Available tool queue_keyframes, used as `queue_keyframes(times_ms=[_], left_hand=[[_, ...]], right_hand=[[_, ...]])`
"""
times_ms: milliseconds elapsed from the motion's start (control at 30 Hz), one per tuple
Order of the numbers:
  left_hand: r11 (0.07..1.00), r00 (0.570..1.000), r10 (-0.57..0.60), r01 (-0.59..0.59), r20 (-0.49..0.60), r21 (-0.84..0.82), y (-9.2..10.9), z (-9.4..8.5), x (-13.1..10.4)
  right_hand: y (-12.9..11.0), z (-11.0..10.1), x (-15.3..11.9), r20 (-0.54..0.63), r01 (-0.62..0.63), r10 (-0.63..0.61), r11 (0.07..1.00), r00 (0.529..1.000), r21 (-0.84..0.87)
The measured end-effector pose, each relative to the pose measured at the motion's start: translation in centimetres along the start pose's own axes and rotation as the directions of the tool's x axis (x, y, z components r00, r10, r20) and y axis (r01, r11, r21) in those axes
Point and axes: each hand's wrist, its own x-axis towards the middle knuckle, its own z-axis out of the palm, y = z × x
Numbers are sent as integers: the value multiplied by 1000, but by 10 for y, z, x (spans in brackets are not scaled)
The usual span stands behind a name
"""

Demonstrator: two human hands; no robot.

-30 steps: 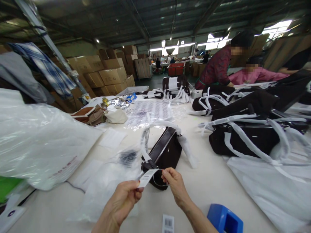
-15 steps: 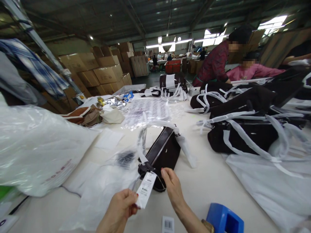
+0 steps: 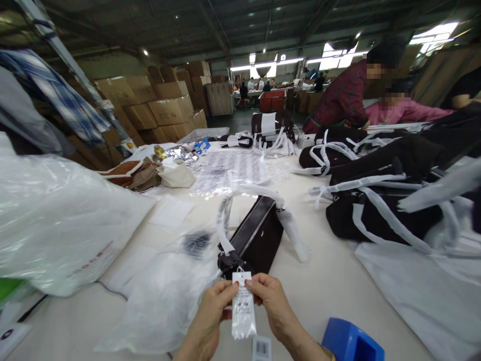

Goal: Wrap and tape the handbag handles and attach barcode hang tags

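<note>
A white printed tag [image 3: 243, 311] in a clear sleeve hangs from the near end of a dark handbag [image 3: 259, 235]. My left hand [image 3: 214, 311] pinches the tag's left edge near its top. On the opposite edge, my right hand [image 3: 272, 301] grips the same tag between thumb and fingers. The bag lies slanted on the white table [image 3: 300, 301], its handles [image 3: 259, 190] wrapped in white material. Just below the tag is a small barcode label [image 3: 261, 348].
A blue dispenser [image 3: 351, 341] stands at the front right. More dark bags [image 3: 383, 215] fill the right side. Clear plastic [image 3: 150, 301] and a large plastic bag [image 3: 60, 220] lie left. Two people [image 3: 338, 95] are at the back right.
My right hand has moved from beside the bag onto the tag. The tag has shifted right and now hangs nearly straight, held by both hands.
</note>
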Motion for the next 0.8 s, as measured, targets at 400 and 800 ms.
queue_keyframes(times_ms=[400, 800], left_hand=[[995, 994, 62, -68, -90, -68, -1, 4, 22], [990, 992, 87, -76, -95, 116, -9, -26, 24]], right_hand=[[-29, 1, 20, 59, 410, -521, 593, 852, -693], [-38, 10, 47, 120, 339, -415, 507, 902, -792]])
